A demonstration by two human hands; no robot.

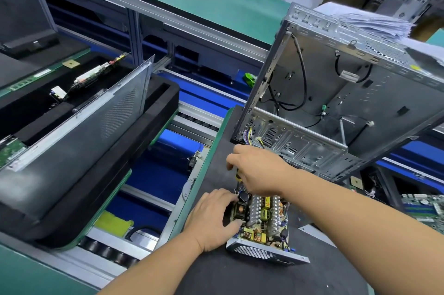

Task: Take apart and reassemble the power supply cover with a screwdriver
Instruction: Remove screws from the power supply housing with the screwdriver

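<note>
The power supply (263, 219) lies on a dark mat with its cover off, so its circuit board, coils and heat sinks show. A perforated metal end panel (262, 252) faces me. My left hand (212, 216) rests on the unit's left side, fingers spread and touching the board's edge. My right hand (258, 169) is above the unit's far end and grips a screwdriver (237, 176), of which only a yellow and black piece of handle shows. The tip is hidden under the hand.
An open metal computer case (336, 92) stands tilted just behind the power supply, cables hanging inside. A grey side panel (79, 126) leans in a black foam tray on the left. A roller conveyor (149, 198) runs between. A person sits far back.
</note>
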